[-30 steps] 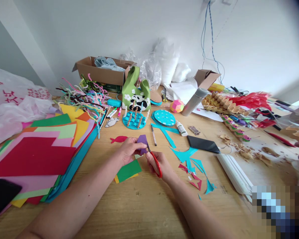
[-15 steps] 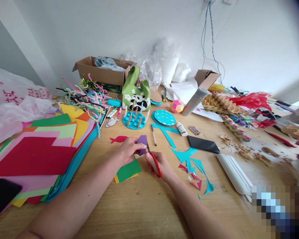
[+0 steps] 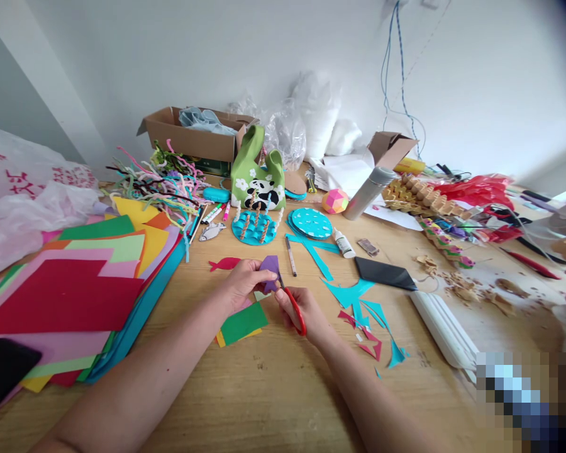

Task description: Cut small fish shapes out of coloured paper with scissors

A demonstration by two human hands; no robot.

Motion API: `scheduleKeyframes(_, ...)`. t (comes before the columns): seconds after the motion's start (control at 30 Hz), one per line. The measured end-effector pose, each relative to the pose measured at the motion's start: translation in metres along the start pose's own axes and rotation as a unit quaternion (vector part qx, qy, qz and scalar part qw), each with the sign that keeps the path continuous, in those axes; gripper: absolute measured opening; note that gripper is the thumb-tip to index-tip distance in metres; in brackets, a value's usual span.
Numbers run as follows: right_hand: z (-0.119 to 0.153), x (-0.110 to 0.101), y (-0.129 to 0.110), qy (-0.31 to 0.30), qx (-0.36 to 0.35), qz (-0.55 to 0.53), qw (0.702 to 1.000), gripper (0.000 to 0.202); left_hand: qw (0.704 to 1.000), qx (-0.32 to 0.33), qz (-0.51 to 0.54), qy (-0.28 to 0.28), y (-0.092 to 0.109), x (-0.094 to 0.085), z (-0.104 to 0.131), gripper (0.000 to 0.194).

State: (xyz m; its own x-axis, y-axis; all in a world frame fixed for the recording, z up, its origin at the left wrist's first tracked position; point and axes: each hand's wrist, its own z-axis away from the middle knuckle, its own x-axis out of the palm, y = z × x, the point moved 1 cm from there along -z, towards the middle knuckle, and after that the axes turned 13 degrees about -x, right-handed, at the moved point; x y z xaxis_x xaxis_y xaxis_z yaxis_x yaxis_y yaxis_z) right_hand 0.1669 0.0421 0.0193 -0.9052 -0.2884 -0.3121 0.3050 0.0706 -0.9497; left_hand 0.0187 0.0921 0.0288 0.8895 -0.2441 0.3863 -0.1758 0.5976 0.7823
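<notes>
Between the thumb and fingers of my left hand (image 3: 244, 281) is a small piece of purple paper (image 3: 269, 267). My right hand (image 3: 306, 311) is closed around red-handled scissors (image 3: 298, 309), whose blades meet the paper's right edge. Just beneath both hands lie a green paper piece (image 3: 243, 323) and a yellow one (image 3: 221, 340) partly under it. Beyond my left hand, a red paper fish (image 3: 222, 264) rests on the wooden table, its right end hidden by the hand.
Stacked coloured sheets (image 3: 66, 292) cover the left side. Blue paper scraps (image 3: 351, 292) and red scraps (image 3: 371, 346) lie to the right, near a glue bottle (image 3: 343, 244) and a black flat object (image 3: 385, 274). A panda bag (image 3: 258, 182) stands at the back.
Both hands, the purple paper and the scissors stay in almost the same place. At the far right edge, a blurred hand and the object by it have shifted slightly.
</notes>
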Motion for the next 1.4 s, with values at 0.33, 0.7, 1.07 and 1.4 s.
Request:
scheduleKeyframes(0.33,0.0004,-0.0006,-0.0052,-0.002,0.010,0.007,1.000,0.057,0.998,0.022,-0.051,0.015,-0.0019,-0.0037,-0.0033,0.016)
scheduleKeyframes(0.7,-0.0002,-0.0003,0.0005,-0.001,-0.006,-0.003,1.000,0.055,0.999,0.008,-0.041,0.020,0.0014,-0.0008,0.0003,0.017)
scheduleKeyframes(1.07,-0.0009,0.0003,0.0014,-0.004,0.007,-0.006,1.000,0.057,0.998,0.032,-0.050,0.035,0.0011,-0.0033,-0.0033,0.020)
scheduleKeyframes(1.4,0.0000,0.0004,-0.0002,-0.009,0.003,-0.006,1.000,0.058,0.998,0.031,-0.045,0.026,-0.0006,-0.0043,-0.0045,0.020)
